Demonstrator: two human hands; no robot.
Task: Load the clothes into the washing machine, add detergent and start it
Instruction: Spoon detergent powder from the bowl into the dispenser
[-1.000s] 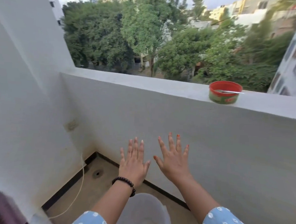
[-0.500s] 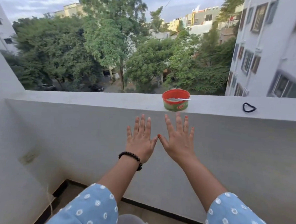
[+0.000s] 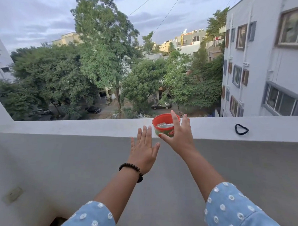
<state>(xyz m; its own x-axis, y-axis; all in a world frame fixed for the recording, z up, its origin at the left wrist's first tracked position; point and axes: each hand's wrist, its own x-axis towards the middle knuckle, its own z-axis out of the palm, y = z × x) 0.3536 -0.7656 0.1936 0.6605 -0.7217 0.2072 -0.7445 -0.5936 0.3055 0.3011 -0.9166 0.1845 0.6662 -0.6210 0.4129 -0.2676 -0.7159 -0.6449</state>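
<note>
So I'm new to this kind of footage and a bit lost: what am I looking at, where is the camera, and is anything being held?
There is no machine here, only a person. The single picture comes from a camera worn on their head, looking forward and down, so both arms stretch away from you. On the balcony wall's top ledge stands a red tub with something pale inside, and further right lies a black hair tie. The right hand reaches around the tub with fingers spread, thumb against its side; no grip has closed yet, as far as I can see. The left hand, with a bead bracelet at its wrist, is open and holds nothing. No washing machine shows in this picture.
</note>
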